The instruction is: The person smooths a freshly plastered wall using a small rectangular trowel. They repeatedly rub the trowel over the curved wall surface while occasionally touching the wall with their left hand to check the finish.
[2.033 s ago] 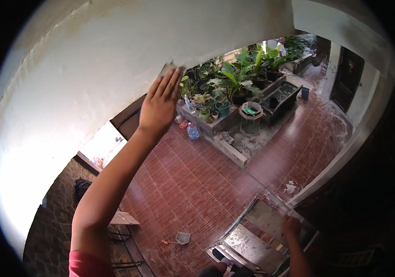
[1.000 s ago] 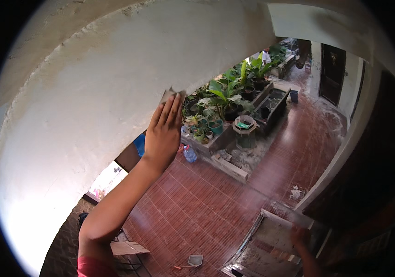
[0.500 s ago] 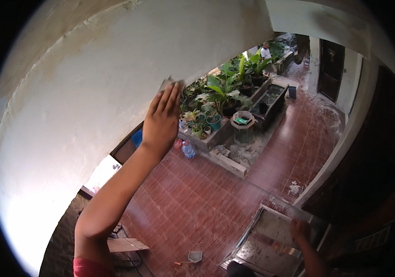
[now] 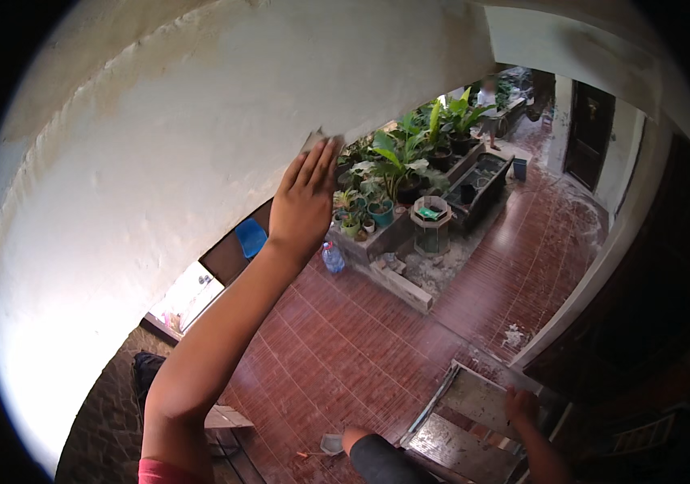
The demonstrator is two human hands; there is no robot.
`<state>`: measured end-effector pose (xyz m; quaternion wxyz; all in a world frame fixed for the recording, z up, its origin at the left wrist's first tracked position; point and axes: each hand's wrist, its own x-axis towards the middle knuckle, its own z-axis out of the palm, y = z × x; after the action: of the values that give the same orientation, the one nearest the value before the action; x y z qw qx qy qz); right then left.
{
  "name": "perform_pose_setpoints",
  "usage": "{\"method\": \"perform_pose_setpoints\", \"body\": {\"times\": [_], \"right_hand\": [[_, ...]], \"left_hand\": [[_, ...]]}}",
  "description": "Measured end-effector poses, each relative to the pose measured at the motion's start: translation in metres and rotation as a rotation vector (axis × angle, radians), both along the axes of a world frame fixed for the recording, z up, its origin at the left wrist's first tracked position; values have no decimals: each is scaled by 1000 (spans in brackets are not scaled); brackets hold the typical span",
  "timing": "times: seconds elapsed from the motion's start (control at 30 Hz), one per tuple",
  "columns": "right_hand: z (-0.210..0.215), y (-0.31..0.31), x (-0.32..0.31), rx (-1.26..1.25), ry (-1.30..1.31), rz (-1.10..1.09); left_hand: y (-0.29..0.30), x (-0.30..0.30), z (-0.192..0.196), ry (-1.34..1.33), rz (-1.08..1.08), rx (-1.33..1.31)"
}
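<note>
My left hand is raised against the lower edge of a pale plastered wall. Its fingers lie together over a small greyish piece that looks like sandpaper, pressed to the surface; only a corner shows past the fingertips. Lower down at the right, my right hand is closed at the side of a metal-edged frame with worn panels, seemingly gripping its edge. My bent knee in dark cloth shows beside that frame.
Far below is a red tiled floor with a dustpan and a water bottle. Potted plants, an octagonal planter and a dark trough stand beyond. Another person is at the back.
The view has shifted a little, and my left hand with the greyish piece sits farther right in it. My knee shows more. The distant person has moved; my right hand stays at the frame.
</note>
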<state>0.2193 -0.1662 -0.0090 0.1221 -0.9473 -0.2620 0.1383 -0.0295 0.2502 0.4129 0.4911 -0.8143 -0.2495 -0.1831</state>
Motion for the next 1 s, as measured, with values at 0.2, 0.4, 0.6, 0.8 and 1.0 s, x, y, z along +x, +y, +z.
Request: {"method": "perform_pose_setpoints", "body": {"times": [0.2, 0.4, 0.6, 0.8, 1.0], "right_hand": [[3, 0, 3, -62, 8, -2], [-24, -4, 7, -8, -28, -5], [-28, -4, 11, -5, 37, 46], [-18, -2, 9, -18, 5, 25], [-29, -4, 6, -27, -107, 84]], "left_hand": [[4, 21, 8, 4, 81, -20], [-3, -8, -2, 5, 85, -54], [10, 24, 10, -43, 77, -37], [-13, -13, 1, 16, 109, -67], [-4, 10, 5, -48, 91, -109]]}}
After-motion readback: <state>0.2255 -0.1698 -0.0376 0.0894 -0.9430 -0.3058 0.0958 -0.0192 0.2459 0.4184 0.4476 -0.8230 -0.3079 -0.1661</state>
